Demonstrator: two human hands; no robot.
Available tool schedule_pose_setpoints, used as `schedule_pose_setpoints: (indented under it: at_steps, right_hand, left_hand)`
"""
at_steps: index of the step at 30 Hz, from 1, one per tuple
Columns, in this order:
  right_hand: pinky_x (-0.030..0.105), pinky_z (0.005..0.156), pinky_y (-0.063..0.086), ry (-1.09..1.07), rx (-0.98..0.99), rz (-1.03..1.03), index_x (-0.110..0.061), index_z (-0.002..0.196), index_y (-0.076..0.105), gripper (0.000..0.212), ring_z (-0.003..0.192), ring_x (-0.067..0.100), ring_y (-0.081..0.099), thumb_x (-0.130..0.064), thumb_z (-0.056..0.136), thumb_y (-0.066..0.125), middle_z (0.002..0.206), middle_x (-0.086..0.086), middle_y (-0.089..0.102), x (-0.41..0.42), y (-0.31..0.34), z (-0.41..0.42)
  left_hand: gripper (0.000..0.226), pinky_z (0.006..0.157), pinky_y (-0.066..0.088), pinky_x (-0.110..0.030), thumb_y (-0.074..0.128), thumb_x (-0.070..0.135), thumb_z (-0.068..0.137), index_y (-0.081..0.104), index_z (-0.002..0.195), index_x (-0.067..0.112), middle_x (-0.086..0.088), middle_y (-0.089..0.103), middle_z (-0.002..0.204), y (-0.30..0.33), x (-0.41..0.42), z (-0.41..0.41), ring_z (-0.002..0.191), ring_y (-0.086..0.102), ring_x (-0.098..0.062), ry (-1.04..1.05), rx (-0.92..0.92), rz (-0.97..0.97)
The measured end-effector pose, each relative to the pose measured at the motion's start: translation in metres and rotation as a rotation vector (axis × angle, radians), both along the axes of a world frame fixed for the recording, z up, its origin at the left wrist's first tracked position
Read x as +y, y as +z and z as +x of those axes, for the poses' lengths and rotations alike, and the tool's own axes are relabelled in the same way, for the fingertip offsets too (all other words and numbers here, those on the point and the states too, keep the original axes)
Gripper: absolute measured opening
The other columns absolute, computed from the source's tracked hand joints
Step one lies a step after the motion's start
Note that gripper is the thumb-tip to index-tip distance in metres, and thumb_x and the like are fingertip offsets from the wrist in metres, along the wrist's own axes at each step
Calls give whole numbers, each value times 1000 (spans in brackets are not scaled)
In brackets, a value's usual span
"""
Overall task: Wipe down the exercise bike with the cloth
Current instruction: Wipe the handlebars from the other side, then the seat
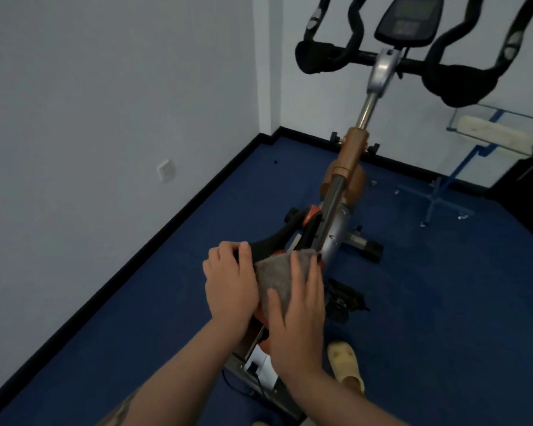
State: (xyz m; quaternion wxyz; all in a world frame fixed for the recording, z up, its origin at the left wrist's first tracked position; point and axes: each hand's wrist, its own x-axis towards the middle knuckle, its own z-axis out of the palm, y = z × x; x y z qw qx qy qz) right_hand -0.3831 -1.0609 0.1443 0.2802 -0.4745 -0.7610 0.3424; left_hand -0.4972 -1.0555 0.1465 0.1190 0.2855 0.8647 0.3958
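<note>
The exercise bike stands in front of me, with black handlebars and a console at the top, an orange-brown frame and a silver post. A grey cloth lies over the black saddle near the middle of the view. My right hand lies flat on the cloth with straight fingers and presses it down. To its left, my left hand grips the saddle's left side with curled fingers, touching the cloth's edge. The saddle is mostly hidden under the hands and the cloth.
Blue carpet covers the floor, with white walls and a black skirting at left and behind. A blue-framed stand with a clear tray is at the right. A black pedal and my beige slipper are below the hands.
</note>
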Motion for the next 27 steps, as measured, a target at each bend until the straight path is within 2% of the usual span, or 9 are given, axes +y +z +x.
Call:
schedule_pose_setpoints:
  at_steps: [4,8,10,13,16,19,22,24,27]
  right_hand:
    - [43,119,14,-82,100,-123,-63,136,-12,59,143,-3,-12,-64,86,20,154,-28,-18,-18,-13,5]
    - [36,103,38,-189,117,-170,-51,146,9,60,138,11,29,-62,92,32,157,-15,20,17,-1,-11]
    - [30,93,41,-204,147,-266,-46,149,13,62,130,13,41,-56,94,42,152,-12,33,39,1,-11]
    - [31,102,38,-150,143,-287,-44,150,0,68,137,11,33,-54,95,38,157,-12,22,29,1,-5]
    - [36,111,32,-147,59,-172,-45,148,-14,75,142,11,18,-60,90,31,159,-15,5,4,1,-3]
    - [34,100,39,-99,-59,-202,-30,152,-12,77,138,20,33,-53,96,36,161,-2,13,39,5,-13]
    - [36,94,42,-122,-134,-377,-17,152,-14,77,127,33,47,-44,101,36,156,15,26,92,17,-31]
    - [38,94,43,-139,-169,-404,-17,152,-17,77,123,35,50,-43,101,35,153,17,31,94,19,-34]
    - [38,95,46,-34,-170,-258,-30,149,-20,79,125,28,48,-53,97,35,157,9,24,59,13,-19]
  left_hand:
    - [36,77,31,-34,28,41,101,54,111,18,-3,51,114,1,13,-7,103,37,-17,39,51,-91]
    - [41,77,40,-34,30,40,101,63,114,21,4,61,118,0,12,-3,106,49,-17,-3,186,-69]
    - [45,83,41,-33,26,40,100,65,114,22,7,62,121,0,10,-3,110,51,-15,-54,192,-28]
    - [56,81,41,-31,18,47,97,65,116,25,10,63,117,2,8,-3,109,53,-13,-44,160,19]
    - [57,71,41,-32,17,50,97,67,105,25,11,64,99,1,7,-3,94,55,-9,-40,136,14]
    - [54,71,49,-38,18,50,97,66,102,27,11,63,95,3,7,-5,92,58,-13,-64,131,-9]
    - [51,70,48,-37,21,49,97,66,101,27,10,64,96,1,8,-7,93,58,-15,-65,163,-19]
    - [49,68,46,-35,22,49,97,66,100,27,9,65,96,-2,7,-6,93,57,-15,-70,186,-12]
    - [46,67,39,-28,25,49,97,65,104,29,12,65,99,-4,6,-7,95,56,-11,-64,219,1]
